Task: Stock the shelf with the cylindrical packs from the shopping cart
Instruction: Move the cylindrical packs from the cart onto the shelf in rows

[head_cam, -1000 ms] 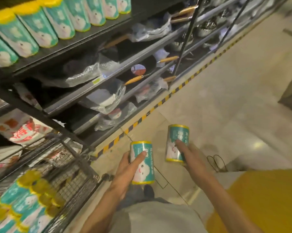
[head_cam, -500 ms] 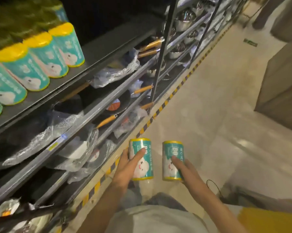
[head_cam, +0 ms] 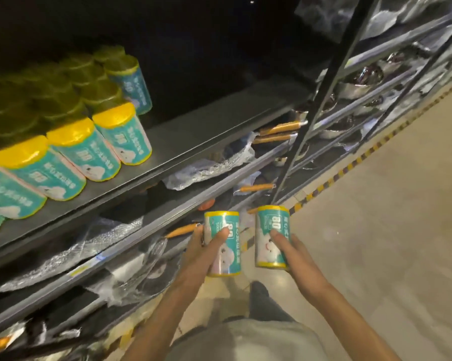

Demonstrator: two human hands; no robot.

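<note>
My left hand [head_cam: 202, 252] grips a teal cylindrical pack [head_cam: 226, 252] with yellow rims and a white cartoon figure, held upright at waist height. Beside it, my right hand [head_cam: 291, 250] grips a second, matching pack [head_cam: 267, 237], slightly higher. Both packs hang over the floor, below and right of the dark shelf board [head_cam: 206, 131]. On that board, at the left, stand several rows of the same packs [head_cam: 99, 149] with yellow lids. The board's right part is bare. The shopping cart is out of view.
Lower shelves [head_cam: 167, 212] hold plastic-wrapped pans with wooden handles. A black upright post [head_cam: 313, 110] divides the shelving; metal bowls lie on racks [head_cam: 363, 84] beyond it. Yellow-black tape [head_cam: 349, 168] runs along the beige floor at the shelf's foot.
The view has swung up and away from the cart, which has left the frame. Both hands have carried their packs closer to the shelf, and the stocked board fills more of the view.
</note>
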